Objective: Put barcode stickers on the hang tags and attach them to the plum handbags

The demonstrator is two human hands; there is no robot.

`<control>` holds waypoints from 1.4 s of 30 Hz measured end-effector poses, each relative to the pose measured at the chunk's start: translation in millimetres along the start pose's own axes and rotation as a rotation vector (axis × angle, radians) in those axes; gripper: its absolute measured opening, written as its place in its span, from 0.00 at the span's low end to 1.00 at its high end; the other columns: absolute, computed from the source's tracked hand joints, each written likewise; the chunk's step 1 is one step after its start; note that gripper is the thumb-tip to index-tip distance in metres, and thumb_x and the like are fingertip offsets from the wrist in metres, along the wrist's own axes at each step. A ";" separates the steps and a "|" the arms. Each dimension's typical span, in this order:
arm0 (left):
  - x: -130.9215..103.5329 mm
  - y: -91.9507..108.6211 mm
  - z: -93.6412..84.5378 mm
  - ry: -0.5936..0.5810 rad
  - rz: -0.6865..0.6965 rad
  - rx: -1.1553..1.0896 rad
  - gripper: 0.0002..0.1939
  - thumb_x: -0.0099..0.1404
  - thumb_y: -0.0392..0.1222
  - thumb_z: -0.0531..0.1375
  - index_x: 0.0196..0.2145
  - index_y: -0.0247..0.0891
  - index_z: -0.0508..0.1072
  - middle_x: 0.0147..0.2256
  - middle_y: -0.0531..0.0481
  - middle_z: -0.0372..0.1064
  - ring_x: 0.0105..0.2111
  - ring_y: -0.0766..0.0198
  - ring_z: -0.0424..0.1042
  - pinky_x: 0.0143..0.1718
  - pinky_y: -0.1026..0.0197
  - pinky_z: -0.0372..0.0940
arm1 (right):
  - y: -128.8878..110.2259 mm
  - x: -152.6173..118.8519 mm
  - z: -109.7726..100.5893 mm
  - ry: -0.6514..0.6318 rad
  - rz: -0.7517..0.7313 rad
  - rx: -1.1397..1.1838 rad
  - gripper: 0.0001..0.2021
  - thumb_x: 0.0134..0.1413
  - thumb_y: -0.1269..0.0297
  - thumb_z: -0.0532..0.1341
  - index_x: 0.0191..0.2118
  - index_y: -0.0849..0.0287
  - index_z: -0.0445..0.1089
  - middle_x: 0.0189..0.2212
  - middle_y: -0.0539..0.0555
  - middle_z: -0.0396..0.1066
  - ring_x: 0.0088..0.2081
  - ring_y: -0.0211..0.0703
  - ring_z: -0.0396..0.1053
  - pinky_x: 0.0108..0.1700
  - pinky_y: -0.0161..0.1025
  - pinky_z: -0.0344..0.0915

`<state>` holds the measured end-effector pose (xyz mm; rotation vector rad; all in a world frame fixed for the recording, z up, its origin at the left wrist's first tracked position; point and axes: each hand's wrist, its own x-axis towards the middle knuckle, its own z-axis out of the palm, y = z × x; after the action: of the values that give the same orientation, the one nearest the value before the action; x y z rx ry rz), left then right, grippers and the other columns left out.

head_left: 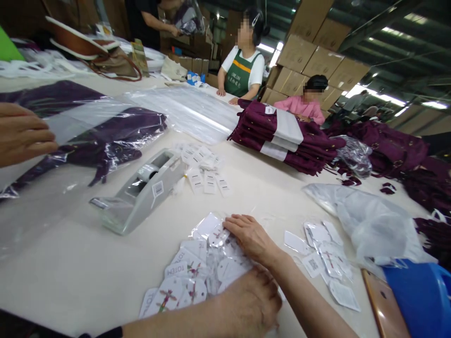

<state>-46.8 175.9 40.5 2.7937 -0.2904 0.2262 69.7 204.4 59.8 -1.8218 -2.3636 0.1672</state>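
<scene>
A loose pile of white tags in clear little bags (192, 270) lies on the pale table. Over the pile's right side bends my left hand (252, 298), its fingers curled together and their tips hidden, so what they grip cannot be made out. Just beyond it, my right hand (252, 237) rests on the bagged tags with its fingers stretched over them. A grey tape dispenser (141, 192) stands left of the pile, beside white barcode labels (207, 180). More bagged tags (327, 258) lie to the right.
Another person's hand (24, 134) is at far left by a bagged purple item (120, 131). Clear bags (190, 110) and stacked purple items (282, 136) lie further back. At right are a plastic bag (373, 220), a phone (384, 305) and a blue object (416, 295). People stand beyond.
</scene>
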 end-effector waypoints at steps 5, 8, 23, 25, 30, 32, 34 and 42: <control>-1.2 -1.0 6.1 0.070 -0.018 0.026 0.18 0.63 0.50 0.52 0.38 0.31 0.69 0.39 0.45 0.69 0.43 0.56 0.64 0.50 0.54 0.55 | 8.2 -9.7 -5.6 0.346 -0.012 -0.081 0.13 0.58 0.74 0.48 0.44 0.62 0.67 0.38 0.57 0.74 0.41 0.42 0.70 0.44 0.40 0.64; -4.4 -2.6 9.5 0.132 -0.001 0.030 0.17 0.64 0.49 0.50 0.38 0.31 0.68 0.42 0.43 0.67 0.45 0.55 0.62 0.49 0.55 0.54 | 13.6 -37.1 -21.8 0.489 0.086 -0.233 0.13 0.58 0.74 0.48 0.43 0.60 0.68 0.34 0.57 0.73 0.38 0.42 0.70 0.41 0.39 0.63; -5.7 -1.9 0.8 0.129 -0.026 -0.067 0.13 0.63 0.46 0.53 0.38 0.32 0.66 0.42 0.42 0.67 0.47 0.55 0.62 0.51 0.54 0.54 | -3.2 -135.5 -17.0 0.165 0.688 0.295 0.10 0.52 0.64 0.54 0.41 0.55 0.67 0.38 0.55 0.70 0.41 0.44 0.68 0.42 0.40 0.66; -6.4 -1.7 3.1 0.144 -0.050 -0.087 0.13 0.63 0.45 0.53 0.39 0.31 0.67 0.43 0.42 0.67 0.48 0.55 0.62 0.52 0.54 0.54 | -11.7 -132.2 -13.6 0.102 0.734 0.382 0.10 0.48 0.68 0.56 0.39 0.55 0.67 0.39 0.54 0.68 0.42 0.45 0.66 0.45 0.42 0.64; -7.2 -0.8 11.2 0.183 -0.113 -0.105 0.15 0.61 0.44 0.56 0.42 0.30 0.67 0.46 0.39 0.66 0.50 0.52 0.61 0.53 0.53 0.55 | -8.4 -144.8 -13.5 0.045 0.832 0.478 0.16 0.39 0.71 0.61 0.39 0.57 0.65 0.38 0.53 0.66 0.42 0.45 0.64 0.46 0.42 0.61; -7.1 -0.7 13.3 0.198 -0.112 -0.111 0.14 0.61 0.42 0.56 0.42 0.30 0.67 0.46 0.39 0.66 0.51 0.52 0.61 0.53 0.52 0.56 | -8.7 -145.7 -13.9 0.030 0.872 0.469 0.17 0.37 0.72 0.62 0.39 0.58 0.64 0.37 0.53 0.66 0.41 0.45 0.64 0.45 0.41 0.60; -7.2 -0.9 14.2 0.210 -0.111 -0.126 0.13 0.61 0.41 0.55 0.42 0.31 0.67 0.45 0.39 0.67 0.51 0.52 0.61 0.53 0.50 0.57 | -11.2 -142.7 -14.2 0.000 0.905 0.458 0.16 0.37 0.73 0.63 0.37 0.58 0.64 0.34 0.52 0.67 0.39 0.45 0.64 0.43 0.41 0.60; -9.5 -3.1 17.2 0.221 -0.114 -0.075 0.14 0.57 0.33 0.56 0.42 0.33 0.66 0.50 0.40 0.65 0.53 0.50 0.61 0.50 0.47 0.62 | -16.9 -138.4 -16.4 -0.030 0.894 0.426 0.17 0.31 0.70 0.69 0.31 0.59 0.64 0.35 0.52 0.64 0.39 0.44 0.62 0.39 0.37 0.57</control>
<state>-53.2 174.7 21.7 2.6698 -0.0839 0.4813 91.2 66.2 71.7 -2.4526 -1.2106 0.7201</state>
